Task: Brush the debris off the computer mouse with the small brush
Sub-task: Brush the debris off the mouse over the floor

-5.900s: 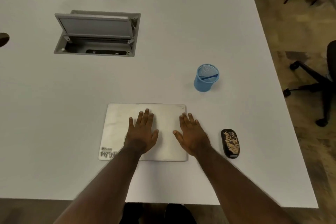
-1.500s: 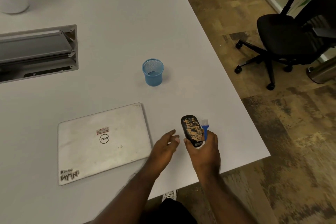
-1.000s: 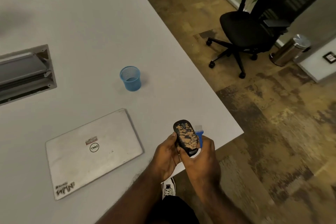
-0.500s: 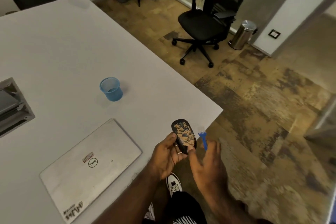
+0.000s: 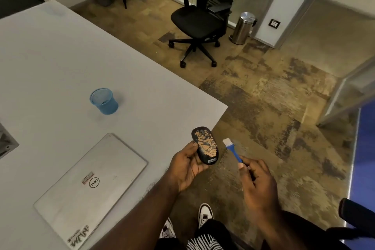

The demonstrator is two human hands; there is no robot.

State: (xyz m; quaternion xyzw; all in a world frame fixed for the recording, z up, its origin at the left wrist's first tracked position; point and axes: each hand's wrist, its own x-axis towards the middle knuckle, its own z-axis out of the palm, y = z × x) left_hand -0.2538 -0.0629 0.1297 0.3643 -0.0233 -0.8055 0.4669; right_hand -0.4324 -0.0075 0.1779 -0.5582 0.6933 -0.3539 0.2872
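Observation:
A black computer mouse with tan debris spread over its top is held up in my left hand, at the table's near right corner and partly over the floor. My right hand grips the blue handle of a small brush, white bristles pointing up and away. The brush sits just right of the mouse with a small gap between bristles and mouse; they do not touch.
The white table carries a closed silver laptop and a blue mesh cup. A cable box shows at the left edge. A black office chair and a steel bin stand on the floor beyond.
The mouse has passed from my right hand into my left. My right hand has drawn off to the right with the brush. The view has swung further right, toward the floor.

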